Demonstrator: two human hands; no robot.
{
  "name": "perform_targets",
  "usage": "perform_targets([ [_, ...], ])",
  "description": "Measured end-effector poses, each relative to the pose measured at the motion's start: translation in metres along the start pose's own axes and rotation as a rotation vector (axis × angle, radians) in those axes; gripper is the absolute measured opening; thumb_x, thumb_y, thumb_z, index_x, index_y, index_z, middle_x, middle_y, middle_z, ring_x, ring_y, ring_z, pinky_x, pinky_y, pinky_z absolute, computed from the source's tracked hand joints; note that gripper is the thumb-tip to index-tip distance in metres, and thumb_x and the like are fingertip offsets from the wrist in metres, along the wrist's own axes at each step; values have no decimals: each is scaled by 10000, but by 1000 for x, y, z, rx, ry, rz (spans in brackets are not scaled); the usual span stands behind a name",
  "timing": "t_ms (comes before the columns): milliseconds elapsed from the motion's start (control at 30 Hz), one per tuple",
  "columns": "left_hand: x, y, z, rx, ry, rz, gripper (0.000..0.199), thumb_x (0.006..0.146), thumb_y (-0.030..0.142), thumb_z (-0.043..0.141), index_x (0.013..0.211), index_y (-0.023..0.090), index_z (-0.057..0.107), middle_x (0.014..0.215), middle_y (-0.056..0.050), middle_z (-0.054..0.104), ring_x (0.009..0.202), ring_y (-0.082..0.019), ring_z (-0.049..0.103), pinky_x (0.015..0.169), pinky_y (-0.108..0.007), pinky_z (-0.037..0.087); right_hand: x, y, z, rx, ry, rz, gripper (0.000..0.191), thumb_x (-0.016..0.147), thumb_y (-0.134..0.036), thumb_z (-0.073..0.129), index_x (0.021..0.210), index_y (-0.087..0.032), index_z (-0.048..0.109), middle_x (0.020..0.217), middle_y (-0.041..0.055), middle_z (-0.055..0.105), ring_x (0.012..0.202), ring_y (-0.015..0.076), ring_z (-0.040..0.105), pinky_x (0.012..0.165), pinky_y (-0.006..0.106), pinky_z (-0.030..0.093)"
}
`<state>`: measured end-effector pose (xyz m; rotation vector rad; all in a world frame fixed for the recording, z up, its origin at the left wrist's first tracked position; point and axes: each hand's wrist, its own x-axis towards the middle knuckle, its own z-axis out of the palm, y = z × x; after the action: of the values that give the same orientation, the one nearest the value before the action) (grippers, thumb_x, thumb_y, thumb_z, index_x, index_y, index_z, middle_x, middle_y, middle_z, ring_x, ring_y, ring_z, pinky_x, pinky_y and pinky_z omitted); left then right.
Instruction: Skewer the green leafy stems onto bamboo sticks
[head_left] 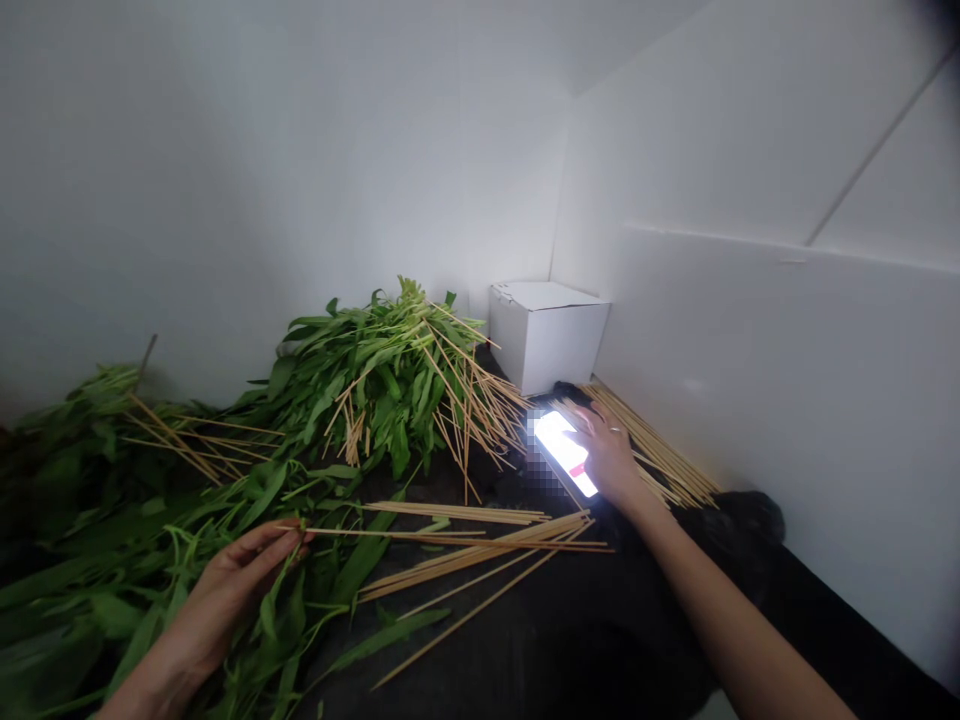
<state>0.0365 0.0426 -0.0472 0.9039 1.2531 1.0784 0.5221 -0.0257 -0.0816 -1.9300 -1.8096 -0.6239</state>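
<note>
My left hand [241, 580] pinches a thin bamboo skewer [390, 533] between thumb and fingers, low over the leafy green stems [277, 640]. A bit of green shows at its fingertips, where the skewer meets the leaves. To the right, my right hand [604, 452] is over a lit phone [562, 458], with a finger at the bright screen and a ring on another finger. The phone lies tilted on the dark surface, and the glare hides most of its display. Loose bamboo skewers [472, 555] lie on the dark surface between my hands.
A heap of long-leaved greens with skewers [390, 375] rises at the back, and another skewered bunch [187, 435] is at left. A white box [555, 335] stands in the corner. More skewers [660, 445] lie along the right wall [810, 400], near black plastic [757, 515].
</note>
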Motion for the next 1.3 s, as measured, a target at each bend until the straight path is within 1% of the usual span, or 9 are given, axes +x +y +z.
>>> perform_targets([
  [167, -3, 3, 4, -2, 9, 5, 466, 341, 306, 942, 743, 172, 747, 760, -7, 764, 677, -109, 696, 663, -101, 543, -4, 6, -7, 17, 81, 35, 626, 676, 71, 424, 1143, -256, 684, 1378, 91, 495, 1317, 304, 360, 988, 486, 384],
  [267, -6, 5, 6, -2, 8, 13, 466, 324, 298, 944, 727, 167, 749, 747, -10, 764, 669, -108, 694, 656, -95, 538, -11, 12, -10, 14, 90, 30, 640, 678, 66, 419, 1171, -255, 671, 1368, 98, 491, 1305, 297, 377, 1003, 487, 383],
  [433, -6, 5, 3, -13, -23, 9, 434, 381, 287, 938, 757, 176, 753, 785, -13, 767, 703, -119, 703, 678, -111, 547, -23, 19, -16, -6, 82, 41, 642, 693, 52, 428, 1186, -288, 661, 1379, 79, 482, 1308, 304, 376, 991, 500, 398],
  [533, -4, 3, 1, -9, -27, 9, 425, 399, 294, 934, 764, 177, 752, 798, -16, 767, 708, -119, 703, 679, -107, 546, -29, 20, -19, -4, 100, 51, 622, 718, 47, 419, 1169, -301, 670, 1368, 67, 496, 1300, 299, 388, 977, 502, 414],
  [633, -3, 2, 0, -5, -33, 13, 426, 407, 295, 933, 771, 172, 749, 797, -19, 766, 717, -119, 703, 685, -103, 542, -37, 19, -21, -5, 109, 57, 608, 751, 46, 402, 1170, -306, 668, 1350, 69, 511, 1314, 297, 369, 970, 502, 422],
  [733, -4, 3, 1, -5, -24, 13, 446, 396, 292, 936, 780, 168, 746, 797, -17, 766, 712, -113, 700, 678, -94, 536, -47, 18, -20, -4, 100, 65, 604, 762, 53, 388, 1155, -304, 676, 1336, 69, 527, 1315, 290, 370, 972, 500, 424],
  [867, -8, 5, 4, -9, -32, 3, 443, 384, 298, 937, 761, 166, 744, 763, -10, 761, 684, -107, 695, 669, -95, 536, -56, 18, -17, -2, 108, 38, 550, 768, 51, 388, 1078, -269, 710, 1316, 76, 542, 1301, 282, 387, 995, 495, 416],
  [1067, -6, 4, 3, -13, -33, 15, 444, 382, 292, 938, 765, 176, 746, 778, -13, 764, 695, -117, 702, 681, -107, 544, -59, 20, -14, -23, 98, -5, 540, 755, 54, 403, 1055, -276, 707, 1338, 51, 519, 1349, 274, 332, 1003, 495, 407],
  [1300, -11, 7, 6, -8, -19, -2, 458, 351, 302, 942, 745, 174, 746, 753, -7, 761, 660, -109, 695, 655, -103, 542, -59, 22, -10, -30, 109, -14, 518, 762, 44, 410, 1033, -274, 717, 1333, 55, 526, 1338, 284, 348, 1009, 488, 399],
])
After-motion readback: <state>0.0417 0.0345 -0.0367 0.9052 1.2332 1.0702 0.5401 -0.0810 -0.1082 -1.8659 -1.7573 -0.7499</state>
